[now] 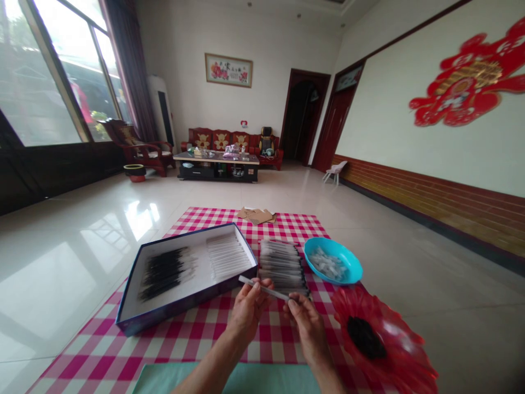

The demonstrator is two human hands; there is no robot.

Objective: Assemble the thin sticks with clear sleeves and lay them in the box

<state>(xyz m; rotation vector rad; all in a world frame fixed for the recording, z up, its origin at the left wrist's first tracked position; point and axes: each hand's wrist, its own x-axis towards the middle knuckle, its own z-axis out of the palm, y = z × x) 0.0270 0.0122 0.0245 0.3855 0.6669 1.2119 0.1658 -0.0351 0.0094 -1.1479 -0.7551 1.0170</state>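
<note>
Between my two hands lies a slim, translucent whitish pen (270, 291), slanting down to the right. My left hand (249, 307) pinches it near the middle, and the fingers of my right hand (304, 316) close on its lower end. Just beyond it, a stack of similar pens with dark ends (281, 265) rests on the cloth. To the left is a shallow dark-blue box (192, 298) with a white inside. It holds a pile of black pen parts (162, 272) and a row of clear tubes (227, 257). Fine detail of the held pen is blurred.
A blue bowl (351, 274) with small translucent pieces (327, 262) stands at the right. Nearer is a red flower-shaped dish (404, 334) with dark contents (366, 337). Brown cardboard pieces (258, 216) lie at the far edge of the checked tablecloth (90, 339). A green cloth (262, 378) lies in front.
</note>
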